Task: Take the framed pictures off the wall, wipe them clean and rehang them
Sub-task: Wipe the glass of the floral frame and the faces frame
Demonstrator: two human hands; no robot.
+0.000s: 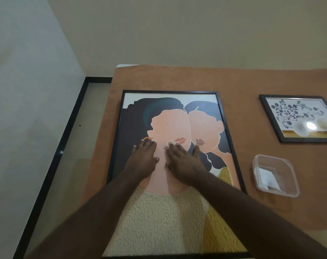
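A large black-framed picture point(170, 118) of two stylised faces lies flat on a table covered with an orange-brown cloth point(243, 81). My left hand point(143, 159) and my right hand point(181, 165) both rest palm down on its glass near the middle, side by side, fingers spread. I see nothing held in either hand. A smaller black-framed picture point(299, 118) with a dark floral print lies flat at the right of the table, and a lamp glare shows on its glass.
A clear plastic container point(274, 174) with something white and folded inside stands to the right of the large picture. The table's left edge drops to a floor with a black skirting point(65, 131) along a pale wall.
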